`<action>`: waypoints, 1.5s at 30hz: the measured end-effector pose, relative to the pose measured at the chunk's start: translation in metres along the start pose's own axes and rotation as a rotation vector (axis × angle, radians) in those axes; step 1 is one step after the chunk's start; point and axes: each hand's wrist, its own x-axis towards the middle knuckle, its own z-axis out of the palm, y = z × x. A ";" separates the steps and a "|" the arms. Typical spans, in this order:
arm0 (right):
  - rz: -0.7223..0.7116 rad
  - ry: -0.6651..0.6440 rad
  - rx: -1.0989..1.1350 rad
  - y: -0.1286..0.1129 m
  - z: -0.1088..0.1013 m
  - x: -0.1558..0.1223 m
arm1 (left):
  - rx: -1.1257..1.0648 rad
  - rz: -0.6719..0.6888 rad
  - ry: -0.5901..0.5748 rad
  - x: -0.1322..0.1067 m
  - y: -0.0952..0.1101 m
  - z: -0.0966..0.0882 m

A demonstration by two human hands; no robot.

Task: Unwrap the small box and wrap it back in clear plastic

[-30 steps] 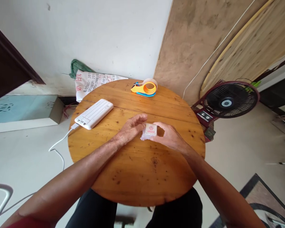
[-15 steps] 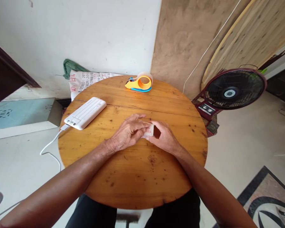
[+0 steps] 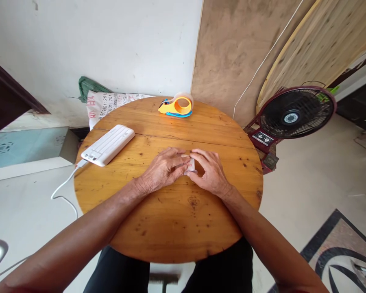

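Between my two hands is a small white block-like item (image 3: 190, 165) with red marks on its face; its exact kind is too small to tell. My left hand (image 3: 166, 167) grips it from the left, with the fingers reaching over its top and the thumb along the near side. From the right, my right hand (image 3: 210, 171) curls round it, index finger at the far edge and thumb at the near edge. Fingers cover much of the item. Both hands are low over the round wooden table (image 3: 177, 228).
A yellow and blue tape dispenser (image 3: 171, 109) stands at the table's far edge. On the left lies a white power bank (image 3: 110, 145) with a white cable (image 3: 62, 185) hanging off the edge. A fan (image 3: 295, 116) stands beyond the table's right side, and a printed sack (image 3: 102, 106) behind it.
The view has shifted slightly. Both hands stay at the white item; the right fingers have moved a little, and the item looks slightly turned between them.
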 end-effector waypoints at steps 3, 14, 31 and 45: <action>0.001 -0.005 0.049 0.000 0.003 0.000 | -0.034 -0.027 0.004 0.000 0.001 0.001; -0.012 -0.023 0.096 0.003 0.005 0.000 | -0.120 -0.158 -0.020 0.000 0.004 0.000; -0.025 -0.048 0.148 0.006 0.006 -0.002 | -0.168 -0.188 0.013 0.000 0.003 -0.004; 0.004 -0.061 0.129 0.007 0.006 -0.001 | -0.178 -0.154 0.063 0.002 0.007 -0.010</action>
